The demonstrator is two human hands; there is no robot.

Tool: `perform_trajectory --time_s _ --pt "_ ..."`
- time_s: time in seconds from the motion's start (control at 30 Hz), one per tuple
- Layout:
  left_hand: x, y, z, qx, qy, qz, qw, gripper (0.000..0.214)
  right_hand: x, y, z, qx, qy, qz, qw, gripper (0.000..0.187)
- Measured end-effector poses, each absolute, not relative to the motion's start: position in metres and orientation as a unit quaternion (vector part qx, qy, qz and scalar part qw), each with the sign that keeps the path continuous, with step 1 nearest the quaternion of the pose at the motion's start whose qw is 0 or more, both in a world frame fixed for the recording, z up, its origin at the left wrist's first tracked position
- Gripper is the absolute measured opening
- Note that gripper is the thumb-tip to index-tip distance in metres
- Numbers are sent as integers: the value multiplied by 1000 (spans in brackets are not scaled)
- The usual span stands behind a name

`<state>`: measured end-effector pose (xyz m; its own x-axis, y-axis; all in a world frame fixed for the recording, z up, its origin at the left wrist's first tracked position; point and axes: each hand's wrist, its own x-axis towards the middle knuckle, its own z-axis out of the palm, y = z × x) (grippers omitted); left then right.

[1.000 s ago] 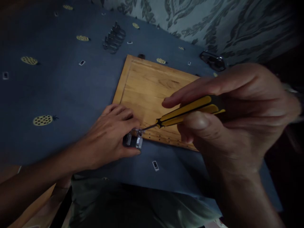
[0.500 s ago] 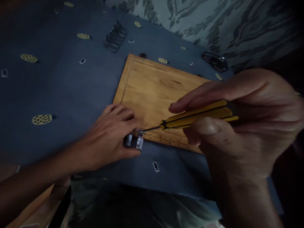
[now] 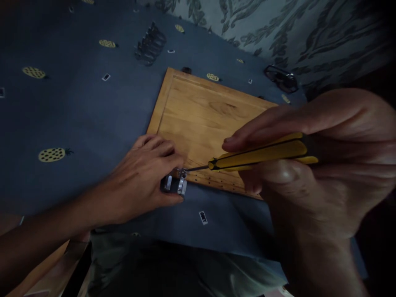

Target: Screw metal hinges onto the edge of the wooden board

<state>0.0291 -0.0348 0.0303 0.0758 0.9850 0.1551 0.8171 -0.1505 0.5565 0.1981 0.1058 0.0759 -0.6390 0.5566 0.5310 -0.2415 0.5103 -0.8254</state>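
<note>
A wooden board (image 3: pixel 198 119) lies on a blue patterned cloth (image 3: pixel 77 115). At its near left corner sits a small metal hinge-like fitting (image 3: pixel 176 184). My left hand (image 3: pixel 142 181) presses down on that fitting, fingers curled over it. My right hand (image 3: pixel 309 165) grips a yellow and black screwdriver (image 3: pixel 260 153), whose thin tip touches a screw on the fitting. A row of small holes runs along the board's near edge.
Several dark metal hooks (image 3: pixel 150 45) lie on the cloth beyond the board. A dark metal clip (image 3: pixel 281 77) rests at the far right, near a leaf-patterned wall or curtain (image 3: pixel 278 29). The cloth's near edge hangs just below the hands.
My right hand has turned slightly with the screwdriver, the handle shifting a little to the right. The left hand and the fitting have stayed in place.
</note>
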Motion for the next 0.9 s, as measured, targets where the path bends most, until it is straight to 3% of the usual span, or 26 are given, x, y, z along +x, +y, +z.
perform_trajectory --time_s 0.23,0.43,0.6,0.83,0.9 --pt "29 -32 33 707 635 252 182 28 208 103 87 -154 -783 510 320 21" --pt "31 -34 34 707 637 255 171 25 204 108 79 -139 -776 463 405 21" --pt "30 -34 30 710 632 259 171 27 212 115 81 -115 -805 499 300 25" --pt "30 -34 32 711 631 261 168 22 205 93 89 -273 -772 453 352 27" --pt "31 -34 34 706 637 255 172 19 201 91 89 -252 -774 441 379 26"
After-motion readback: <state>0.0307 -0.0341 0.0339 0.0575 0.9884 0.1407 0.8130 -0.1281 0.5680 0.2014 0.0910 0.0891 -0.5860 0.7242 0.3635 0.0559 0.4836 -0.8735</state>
